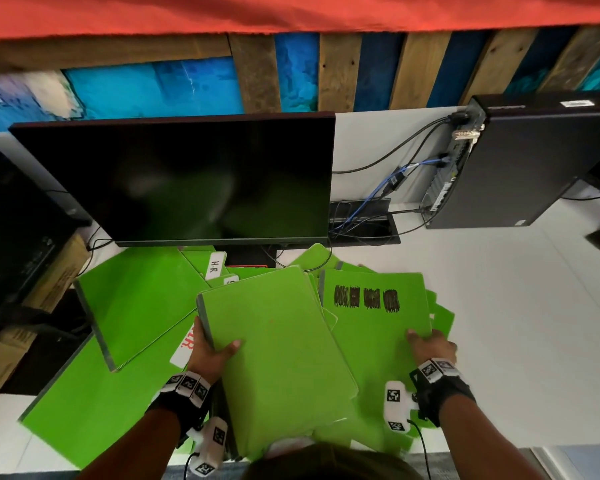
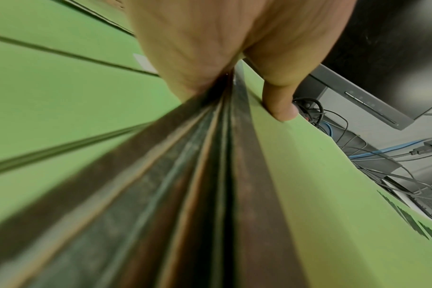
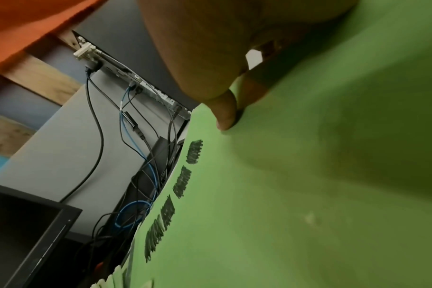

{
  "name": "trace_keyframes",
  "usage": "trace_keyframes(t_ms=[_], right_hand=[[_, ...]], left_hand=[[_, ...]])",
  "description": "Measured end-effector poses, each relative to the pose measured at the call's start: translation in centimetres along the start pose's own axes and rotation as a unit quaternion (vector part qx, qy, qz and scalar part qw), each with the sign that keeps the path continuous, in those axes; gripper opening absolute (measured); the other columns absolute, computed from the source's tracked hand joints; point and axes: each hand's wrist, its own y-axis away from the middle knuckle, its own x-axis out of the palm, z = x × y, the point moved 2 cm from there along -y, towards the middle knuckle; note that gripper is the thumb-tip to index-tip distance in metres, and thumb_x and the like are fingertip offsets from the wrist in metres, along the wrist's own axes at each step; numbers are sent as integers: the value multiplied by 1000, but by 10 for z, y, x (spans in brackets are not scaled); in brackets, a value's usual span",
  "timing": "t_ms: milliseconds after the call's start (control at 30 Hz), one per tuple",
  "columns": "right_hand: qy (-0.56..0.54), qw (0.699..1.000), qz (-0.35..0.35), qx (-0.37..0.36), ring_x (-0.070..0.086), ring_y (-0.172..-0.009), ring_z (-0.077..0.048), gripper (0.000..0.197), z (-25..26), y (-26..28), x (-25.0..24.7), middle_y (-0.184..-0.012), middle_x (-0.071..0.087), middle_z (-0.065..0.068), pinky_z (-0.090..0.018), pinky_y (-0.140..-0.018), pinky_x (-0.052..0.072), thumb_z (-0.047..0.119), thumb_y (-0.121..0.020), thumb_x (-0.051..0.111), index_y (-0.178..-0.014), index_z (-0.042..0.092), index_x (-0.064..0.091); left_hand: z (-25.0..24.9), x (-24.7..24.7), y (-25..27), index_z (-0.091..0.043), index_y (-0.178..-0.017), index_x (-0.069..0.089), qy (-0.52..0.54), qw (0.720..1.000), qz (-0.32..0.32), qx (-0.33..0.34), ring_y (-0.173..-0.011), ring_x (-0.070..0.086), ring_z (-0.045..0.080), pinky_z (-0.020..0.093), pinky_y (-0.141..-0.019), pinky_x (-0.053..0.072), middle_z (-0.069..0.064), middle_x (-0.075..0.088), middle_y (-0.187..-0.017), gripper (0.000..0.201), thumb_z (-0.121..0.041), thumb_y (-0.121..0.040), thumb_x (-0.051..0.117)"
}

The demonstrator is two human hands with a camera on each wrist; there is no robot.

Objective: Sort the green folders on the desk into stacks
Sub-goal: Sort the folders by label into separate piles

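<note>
A plain folder (image 1: pixel 278 348) is gripped at its spine by the left hand (image 1: pixel 211 351), long axis running up-frame; the scribbled folder (image 1: pixel 374 317) just right is pinched by the right hand (image 1: pixel 432 344).

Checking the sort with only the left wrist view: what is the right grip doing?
Observer: The right grip holds the near edge of a green folder with black scribbles, thumb on top.
Operator: Any labels in the pile?
Observer: Yes, a white H-R label lies on a folder just below the monitor.
</note>
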Motion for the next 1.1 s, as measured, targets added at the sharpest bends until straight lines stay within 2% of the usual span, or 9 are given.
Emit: trace_keyframes(t_ms=[167,333,467,633,733,867,933,1000,1100], right_hand=[[-125,992,18,3,58,-110,-39,63,0,-6,-8,-115,58,-18,-40,-93,48,25,-75,77,-127,7,46],[-126,988,-42,-77,63,-106,-36,38,4,-11,-50,-116,67,-21,-40,-92,49,19,-81,70,-115,3,65],[-287,948,-69,-115,68,-71,-15,36,-1,-17,-113,-92,71,-15,-17,-65,54,13,-84,67,-119,5,64],[-372,917,-38,-140,59,-40,4,14,11,-5,-133,-54,68,12,-10,-42,47,11,-90,58,-102,13,64],[-325,930,34,-166,62,-46,4,23,23,1,-89,-61,72,14,-10,-48,51,7,-90,58,-111,4,65],[-257,934,127,-213,65,-58,6,52,33,34,-15,-110,69,-14,-11,-56,52,-1,-87,61,-136,14,49],[-243,933,170,-202,68,-82,-11,67,36,56,11,-127,59,-16,-22,-71,56,-2,-88,60,-146,18,34],[-188,945,181,-195,53,-123,-30,73,40,71,28,-147,40,-14,-38,-98,47,5,-90,60,-151,21,23],[-115,946,205,-223,28,-142,-30,75,47,78,46,-157,23,-8,-39,-112,29,12,-92,58,-153,22,15]], left_hand=[[-2,3,1,-17,-148,13,0,1000,-3,-15,-123,50,33,47,-97,48,12,44,-143,103,-10,-71,80],[-6,2,4,-16,-150,9,-4,1000,-6,-25,-127,47,34,47,-99,46,12,41,-145,106,-10,-71,80],[-11,1,6,-14,-150,10,12,1000,-4,-24,-128,47,34,48,-98,46,13,41,-145,106,-6,-71,79],[-19,6,5,-19,-148,17,24,999,-4,-26,-121,52,34,52,-93,49,13,46,-141,101,-6,-70,80],[-22,11,1,-21,-149,16,46,999,-6,-14,-127,49,36,56,-96,47,14,42,-146,101,-13,-71,80],[-40,24,10,-23,-150,16,76,997,2,-4,-129,46,34,55,-102,43,11,40,-148,83,-12,-85,66],[-43,29,14,-25,-150,16,89,996,13,-1,-132,43,32,53,-105,40,9,38,-149,80,-14,-87,64],[-45,30,17,-25,-151,14,88,996,20,-1,-134,41,30,52,-109,35,8,36,-151,84,-15,-85,66],[-45,30,23,-28,-151,10,75,996,36,2,-136,38,24,48,-112,33,2,32,-154,91,-16,-84,69]])
